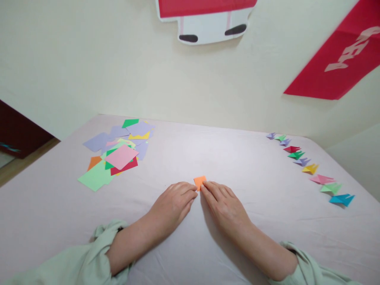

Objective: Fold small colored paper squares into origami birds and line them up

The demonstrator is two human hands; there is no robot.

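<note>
A small folded square of orange paper point(199, 182) lies on the cloth-covered surface, in front of me. My left hand point(175, 202) comes in from the left, its fingers drawn together and its fingertips at the paper's lower left edge. From the other side, my right hand point(226, 205) presses its fingertips on the paper's lower right edge, fingers close together. The fingertips hide part of the paper's near corner.
Loose coloured paper sheets point(121, 157) lie in an overlapping pile at the left. Several small folded paper figures point(310, 169) form a slanting row along the right. A pale wall point(208, 87) with red cut-out decorations stands behind the white cloth point(184, 146).
</note>
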